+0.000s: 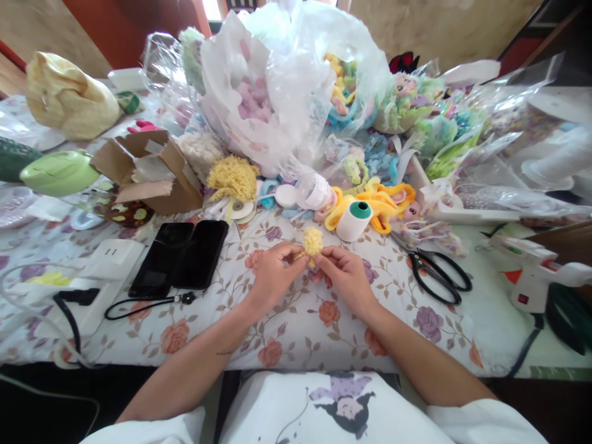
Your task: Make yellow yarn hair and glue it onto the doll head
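Note:
A small fluffy yellow piece (313,240), yarn-like in texture, is held up between my two hands over the flowered tablecloth. My left hand (277,271) pinches it at its lower left, where a thin yellow strand shows. On the other side, my right hand (345,274) grips its lower right with thumb and fingertips. The fingers cover its underside. Just beyond stand a white thread spool (355,222) with a green core and a heap of orange-yellow plush strips (383,200).
Black-handled scissors (437,268) and a white glue gun (531,277) lie to the right. Two black phones (180,256) and a power strip (87,296) are left. Behind are a yellow yarn bundle (234,177), a cardboard box (152,169) and a big plastic bag (296,92).

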Available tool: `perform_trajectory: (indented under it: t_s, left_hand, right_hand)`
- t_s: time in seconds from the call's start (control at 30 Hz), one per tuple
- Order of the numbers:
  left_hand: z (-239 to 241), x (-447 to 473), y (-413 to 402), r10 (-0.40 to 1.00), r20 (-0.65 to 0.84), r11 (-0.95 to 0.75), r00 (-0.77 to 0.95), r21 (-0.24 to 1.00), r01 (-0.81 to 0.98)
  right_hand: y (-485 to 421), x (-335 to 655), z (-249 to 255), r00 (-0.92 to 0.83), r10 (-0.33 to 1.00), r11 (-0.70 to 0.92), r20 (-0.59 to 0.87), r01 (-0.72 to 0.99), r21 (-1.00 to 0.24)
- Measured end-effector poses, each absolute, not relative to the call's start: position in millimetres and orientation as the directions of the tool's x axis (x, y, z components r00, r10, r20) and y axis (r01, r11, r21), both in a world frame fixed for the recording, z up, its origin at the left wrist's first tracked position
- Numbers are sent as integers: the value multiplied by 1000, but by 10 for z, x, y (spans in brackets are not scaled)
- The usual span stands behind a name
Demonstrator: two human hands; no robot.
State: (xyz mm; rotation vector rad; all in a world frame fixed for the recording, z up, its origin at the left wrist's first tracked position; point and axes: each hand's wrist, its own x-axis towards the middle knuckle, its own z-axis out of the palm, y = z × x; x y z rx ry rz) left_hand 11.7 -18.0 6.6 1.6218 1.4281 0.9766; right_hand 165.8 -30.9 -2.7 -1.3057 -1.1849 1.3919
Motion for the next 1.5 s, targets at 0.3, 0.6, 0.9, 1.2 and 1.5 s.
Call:
perform_trajectory:
  t_s: [0.3, 0.6, 0.9, 1.2, 1.5]
  left_hand:
    - [42, 173, -236, 985, 174, -162, 9, 897, 411]
    - [-53, 194, -299, 923, 386, -325, 2, 775, 541]
    - [-153, 247, -360, 912, 403, -392, 77, 800, 455]
    - [-68, 219, -376, 983, 185, -175, 18, 889, 423]
    - [-144, 210, -365, 952, 306, -272, 4, 843, 464]
  right_hand:
    - [-301, 1642, -101, -37, 979, -203, -200, -128, -971]
    - [-294, 1600, -103, -80, 948, -317, -309, -346, -883]
    - [-278, 1607, -89, -62, 950, -302, -306, -433, -850]
    - [-273, 1632, -76, -107, 938, -345, -329, -357, -868]
    - [-272, 1688, -103, -163, 963, -238, -213, -153, -959]
